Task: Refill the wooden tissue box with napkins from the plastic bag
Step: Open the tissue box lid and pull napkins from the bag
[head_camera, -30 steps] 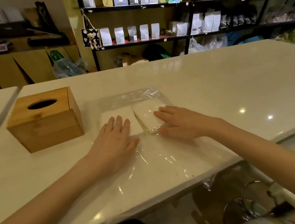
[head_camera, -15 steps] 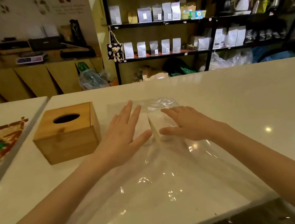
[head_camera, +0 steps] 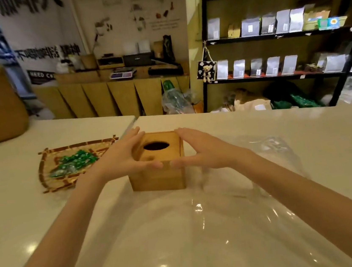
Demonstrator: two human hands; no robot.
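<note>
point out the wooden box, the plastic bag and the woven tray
wooden box (head_camera: 157,179): head view, bare front wall
plastic bag (head_camera: 267,146): head view, crumpled far end
woven tray (head_camera: 47,157): head view, left rim

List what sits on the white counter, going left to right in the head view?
Woven tray of green candies → left hand → wooden tissue box → right hand → clear plastic bag.

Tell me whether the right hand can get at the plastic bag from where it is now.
Probably yes. The right hand is at the right side of the wooden tissue box, and the plastic bag lies on the counter just to its right, with nothing between them.
</note>
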